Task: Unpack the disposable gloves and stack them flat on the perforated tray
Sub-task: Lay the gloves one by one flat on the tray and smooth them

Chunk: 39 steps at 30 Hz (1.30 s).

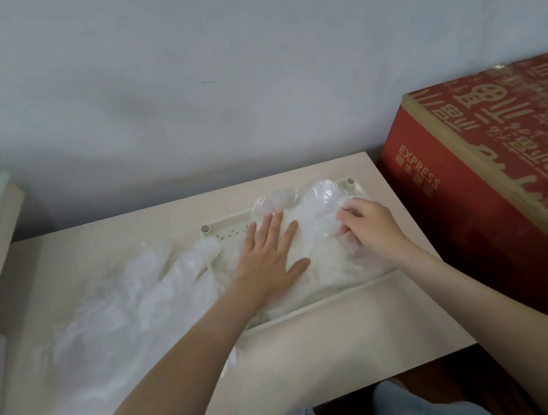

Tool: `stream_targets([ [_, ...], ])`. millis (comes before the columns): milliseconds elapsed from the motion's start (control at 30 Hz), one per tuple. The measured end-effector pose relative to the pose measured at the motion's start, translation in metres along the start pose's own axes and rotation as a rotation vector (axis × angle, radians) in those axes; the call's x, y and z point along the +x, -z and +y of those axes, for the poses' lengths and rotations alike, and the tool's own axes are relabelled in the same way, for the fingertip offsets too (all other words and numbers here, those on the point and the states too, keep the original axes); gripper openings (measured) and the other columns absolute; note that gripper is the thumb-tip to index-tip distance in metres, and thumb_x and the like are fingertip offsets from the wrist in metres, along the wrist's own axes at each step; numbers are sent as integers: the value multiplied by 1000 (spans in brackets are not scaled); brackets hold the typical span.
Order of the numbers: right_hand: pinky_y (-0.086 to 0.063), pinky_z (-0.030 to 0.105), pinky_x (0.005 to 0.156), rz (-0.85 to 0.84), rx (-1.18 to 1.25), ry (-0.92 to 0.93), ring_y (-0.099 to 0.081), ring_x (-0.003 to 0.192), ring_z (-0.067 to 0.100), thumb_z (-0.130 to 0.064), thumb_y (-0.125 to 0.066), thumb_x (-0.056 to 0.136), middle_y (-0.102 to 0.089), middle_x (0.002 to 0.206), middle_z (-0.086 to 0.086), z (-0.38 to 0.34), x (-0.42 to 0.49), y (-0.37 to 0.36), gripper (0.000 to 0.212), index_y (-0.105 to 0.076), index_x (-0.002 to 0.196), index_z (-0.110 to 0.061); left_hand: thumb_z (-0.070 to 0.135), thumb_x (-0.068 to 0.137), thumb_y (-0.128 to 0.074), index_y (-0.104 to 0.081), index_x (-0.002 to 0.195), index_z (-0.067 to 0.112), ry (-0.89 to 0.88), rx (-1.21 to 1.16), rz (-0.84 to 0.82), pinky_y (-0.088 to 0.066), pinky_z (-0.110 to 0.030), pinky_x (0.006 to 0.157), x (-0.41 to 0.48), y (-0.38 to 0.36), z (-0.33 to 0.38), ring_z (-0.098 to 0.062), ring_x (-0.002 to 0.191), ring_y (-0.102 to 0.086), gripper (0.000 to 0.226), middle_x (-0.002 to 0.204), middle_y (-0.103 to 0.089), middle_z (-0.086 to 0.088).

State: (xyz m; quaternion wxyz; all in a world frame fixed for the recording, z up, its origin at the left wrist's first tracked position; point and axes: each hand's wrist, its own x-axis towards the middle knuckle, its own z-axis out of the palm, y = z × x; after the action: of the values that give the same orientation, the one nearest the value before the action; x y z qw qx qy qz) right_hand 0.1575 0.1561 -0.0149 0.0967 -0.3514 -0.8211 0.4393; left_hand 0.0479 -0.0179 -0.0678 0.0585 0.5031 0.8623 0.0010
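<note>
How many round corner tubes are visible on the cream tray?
2: one tube at the cream perforated plastic tray's far-left corner, one at its far-right. Others may be hidden under clear gloves.

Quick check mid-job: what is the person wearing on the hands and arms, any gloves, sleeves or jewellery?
Nothing. The left hand and right hand are ungloved, with no ring, watch or bracelet showing. The left forearm and right forearm are bare, no sleeve in view.

The gloves point(317, 202) and left hand point(271, 256) cover most of the tray point(222, 221), so its holes show only near the far left corner. Film veils the curled fingertips of the right hand point(368, 226), and the pile point(123, 312) is too blurred to count gloves. The right edge cuts off the box point(472, 200).
</note>
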Motion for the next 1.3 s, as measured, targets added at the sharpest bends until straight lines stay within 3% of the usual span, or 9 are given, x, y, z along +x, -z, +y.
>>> stream_targets([
  [133, -38, 22, 54, 82, -22, -54, -52, 52, 9, -17, -52, 89, -64, 67, 1, 2, 4, 4, 24, -54, 67, -10, 69, 78, 8, 1, 154, 23, 11, 1, 13, 12, -43, 117, 2, -4, 1, -27, 147, 14, 88, 160, 11, -9],
  [233, -36, 15, 50, 180, -28, -87, -53, 59, 11, -16, -50, 91, -66, 74, 7, 4, 6, 6, 21, -57, 79, 0, 68, 79, 9, 2, 154, 23, 16, 11, 12, 10, -44, 118, 3, -4, 3, -27, 147, 14, 88, 160, 12, -9],
  [333, -39, 14, 53, 218, -7, -107, -57, 69, 13, -18, -49, 94, -69, 82, 7, 2, 7, 9, 16, -60, 98, -8, 69, 78, 10, 2, 154, 23, 20, -3, 0, 10, -44, 118, 3, -4, 5, -27, 147, 15, 89, 160, 12, -9],
  [500, -50, 24, 57, -91, 60, -233, -62, 74, 12, -40, -63, 88, -68, 92, 0, -9, -2, 16, 39, -46, 117, -22, 65, 94, -13, 4, 153, 24, 42, -28, -17, 11, -44, 118, 3, -4, 5, -25, 146, 18, 74, 160, 15, -9],
  [667, -43, 18, 62, -327, 15, -210, -55, 63, 8, -25, -73, 83, -64, 86, -2, -3, 0, 19, 58, -40, 131, -21, 64, 94, -15, 3, 153, 23, 38, -24, -15, 9, -44, 119, 3, -6, 5, -24, 146, 18, 74, 160, 14, -9],
  [867, -34, 22, 53, -362, -14, -176, -44, 59, 12, -13, -67, 87, -64, 78, 3, 1, 4, 35, 41, -51, 124, -18, 64, 94, -14, 4, 153, 24, 40, -16, -10, 7, -44, 119, 3, -7, 4, -24, 147, 17, 74, 160, 14, -8],
  [967, -40, 24, 61, -299, -101, -160, -52, 67, 13, -12, -66, 87, -65, 84, 5, 1, 4, 46, 36, -56, 122, -13, 65, 93, -12, 4, 153, 24, 38, -21, -10, 7, -44, 119, 3, -8, 3, -23, 146, 18, 75, 160, 15, -8],
  [1133, -42, 37, 93, 101, -277, 185, -54, 107, 27, -5, -58, 86, -56, 115, 12, -11, 1, 32, 47, -43, 131, -7, 65, 93, -15, 4, 153, 24, 43, -38, -13, 9, -44, 119, 3, -7, 5, -24, 146, 19, 75, 160, 16, -8],
  [1300, -24, 35, 112, -200, -487, 488, -32, 137, 27, -21, -53, 93, -37, 149, 11, -17, -20, -27, 63, -26, 148, -8, 67, 82, 4, 2, 153, 24, 40, -23, -3, 9, -44, 119, 5, -8, 6, -25, 146, 18, 84, 160, 15, -9],
])
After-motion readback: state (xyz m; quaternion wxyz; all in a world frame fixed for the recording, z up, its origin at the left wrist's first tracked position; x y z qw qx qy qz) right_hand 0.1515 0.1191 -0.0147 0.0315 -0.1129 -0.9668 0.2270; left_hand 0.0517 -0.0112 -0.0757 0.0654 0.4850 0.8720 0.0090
